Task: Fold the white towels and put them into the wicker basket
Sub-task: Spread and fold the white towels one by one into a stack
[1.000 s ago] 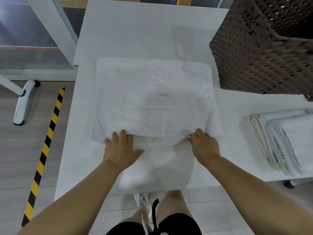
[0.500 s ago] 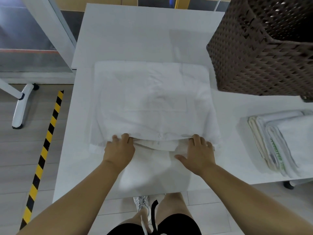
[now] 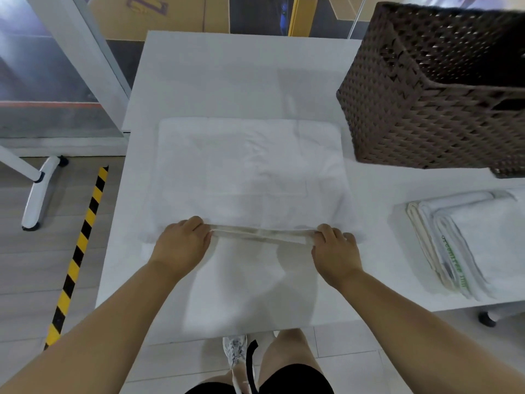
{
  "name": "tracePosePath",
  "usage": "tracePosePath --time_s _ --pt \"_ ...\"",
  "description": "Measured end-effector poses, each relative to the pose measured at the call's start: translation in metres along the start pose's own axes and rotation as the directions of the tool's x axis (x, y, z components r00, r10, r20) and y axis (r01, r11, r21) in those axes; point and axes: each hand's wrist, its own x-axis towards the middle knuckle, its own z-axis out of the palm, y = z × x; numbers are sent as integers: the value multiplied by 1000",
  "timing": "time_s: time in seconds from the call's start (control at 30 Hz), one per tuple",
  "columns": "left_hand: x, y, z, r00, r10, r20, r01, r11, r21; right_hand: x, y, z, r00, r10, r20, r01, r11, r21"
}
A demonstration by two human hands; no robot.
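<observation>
A white towel (image 3: 250, 172) lies spread on the white table (image 3: 227, 72), folded at least once. Its near edge is a thick band of layers stretched between my hands. My left hand (image 3: 181, 245) grips the left end of that edge, fingers curled over it. My right hand (image 3: 335, 251) grips the right end the same way. The dark brown wicker basket (image 3: 426, 109) stands at the table's far right, its opening tilted toward me; the inside is dark and I cannot tell what it holds.
A stack of folded white towels (image 3: 477, 243) sits at the table's right edge, one with green lettering. Left of the table runs a yellow-black floor stripe (image 3: 82, 240) and a white wheeled stand leg (image 3: 39, 194). My legs and a shoe show below the near edge.
My hands went from lying flat on the towel's near edge to curling around it. The edge is now gathered and pulled taut between them, slightly raised.
</observation>
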Motion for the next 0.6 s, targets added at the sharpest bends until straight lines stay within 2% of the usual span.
tracePosePath --time_s 0.13,0.3,0.37,0.47,0.6 --pt "-5 -3 -9 976 8 215 -25 997 76 10 17 -2 994 -10 109 6 999 40" --pt "-4 0 -24 962 -79 263 51 993 111 28 28 -25 995 41 93 -51 993 108" --pt "0 -3 -22 956 -145 257 124 988 97 36 30 -37 990 89 112 -100 990 96" --pt "14 -7 -47 964 -187 192 190 982 3 48 38 -70 990 123 64 -125 992 16" --pt "44 -25 -91 983 -178 39 181 979 -94 64 47 -137 993 118 -15 -118 992 35"
